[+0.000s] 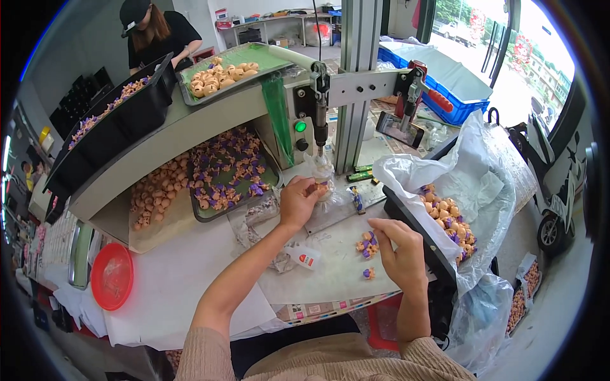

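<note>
My left hand (301, 202) is closed on a small peach-coloured figure piece (321, 188), mostly hidden by the fingers, below the tip of an upright press tool (321, 130). Crumpled clear plastic (319, 166) wraps the spot under that tip. Over the white work surface, my right hand (401, 251) hovers with thumb and fingers apart, and nothing shows in it. Just left of its thumb lies a little cluster of peach-and-purple figures (366, 245). One more figure (368, 274) lies nearer to me. A white glue bottle (304, 257) rests on its side near my left forearm.
At right, a black crate (419, 236) lined with plastic holds peach-and-purple pieces. Under the shelf sits a tray (210, 219) of purple-dressed figures beside loose peach heads (155, 193). A red dish (112, 277) is at left. Behind the shelf, another person (159, 38) works.
</note>
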Motion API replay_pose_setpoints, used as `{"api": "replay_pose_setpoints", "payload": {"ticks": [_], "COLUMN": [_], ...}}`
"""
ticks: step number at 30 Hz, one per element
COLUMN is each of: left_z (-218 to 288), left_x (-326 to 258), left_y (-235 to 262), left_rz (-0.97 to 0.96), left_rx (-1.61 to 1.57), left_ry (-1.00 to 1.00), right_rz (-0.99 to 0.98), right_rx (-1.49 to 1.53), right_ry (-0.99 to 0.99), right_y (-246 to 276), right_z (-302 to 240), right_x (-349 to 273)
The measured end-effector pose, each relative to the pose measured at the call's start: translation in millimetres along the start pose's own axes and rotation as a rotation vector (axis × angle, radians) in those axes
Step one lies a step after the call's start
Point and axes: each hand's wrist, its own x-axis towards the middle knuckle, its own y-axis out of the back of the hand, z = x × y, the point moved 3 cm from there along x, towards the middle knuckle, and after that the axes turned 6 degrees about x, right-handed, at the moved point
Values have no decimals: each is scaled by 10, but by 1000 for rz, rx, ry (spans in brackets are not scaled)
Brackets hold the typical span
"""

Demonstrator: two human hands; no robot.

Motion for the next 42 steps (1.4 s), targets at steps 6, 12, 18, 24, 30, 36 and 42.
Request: {"api": "replay_pose_setpoints", "payload": {"ticks": [6,12,18,24,30,36,42], "left_z": [98,-63,-94,-69,-52,-81,-263], "left_x": [90,-1,-6,-23,0,0,-13], "left_y": [62,-100,-52,65,171,251,310], "left_rz": [-87,83,70,35,-1,3,12], "left_rx": [186,9,36,43,41,53,8], "left_ry": [7,124,-14,-89,-49,1,16], "right_rz": [-62,-122,-118,-64,309,388,175], "right_rx": [8,41,69,66,72,-149,479], "right_ry": [9,22,31,204,453,543,167], "right_y": [-110,-213,-217,-287,-328,-543,-510], "right_z": [-29,21,-84,-335,-702,-965,-1216], "right_x": [7,5,193,460,1068,2077,2343]}}
